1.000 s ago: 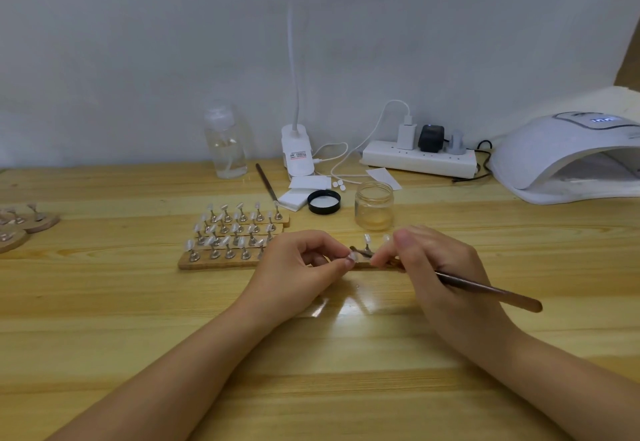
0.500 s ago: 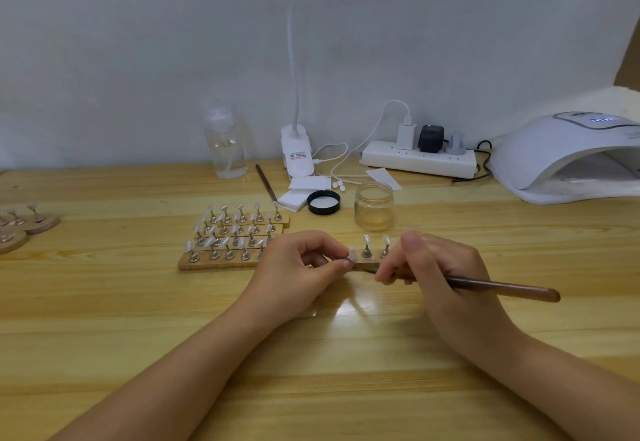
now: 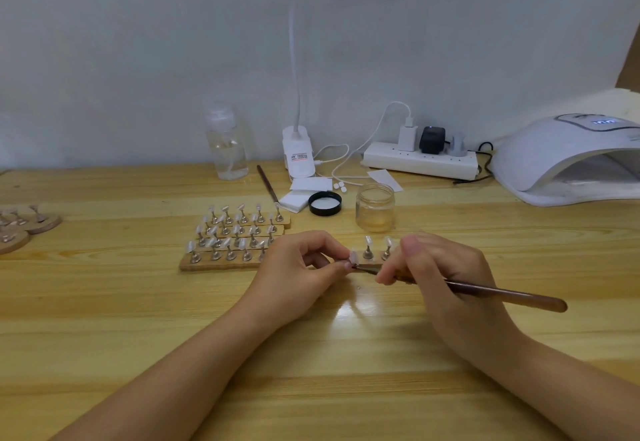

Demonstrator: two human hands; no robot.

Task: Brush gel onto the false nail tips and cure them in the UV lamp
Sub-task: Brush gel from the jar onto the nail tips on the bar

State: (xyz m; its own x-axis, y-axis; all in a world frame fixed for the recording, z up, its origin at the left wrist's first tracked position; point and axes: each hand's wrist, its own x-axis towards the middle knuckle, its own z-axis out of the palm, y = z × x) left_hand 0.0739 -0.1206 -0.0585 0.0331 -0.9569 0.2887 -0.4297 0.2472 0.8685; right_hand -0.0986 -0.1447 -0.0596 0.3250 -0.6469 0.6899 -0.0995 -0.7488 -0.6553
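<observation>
Pale wood, the table carries everything. At its far right edge the white UV lamp stands with its mouth facing left, well apart from the hands. Both bare forearms reach in from the near edge and converge at mid-table. The right hand lies with its back turned up, fingers curled round a dark brown brush whose handle slants out to the right and whose tip points left. The left hand is arched, its thumb and fingers pinching a single false nail tip on its stand, and the brush tip meets that nail. Just behind it two more tips on metal stands rise from a wooden strip. To the left sit three strips of nail tips. Behind the hands stands an open glass jar, its black lid beside it.
</observation>
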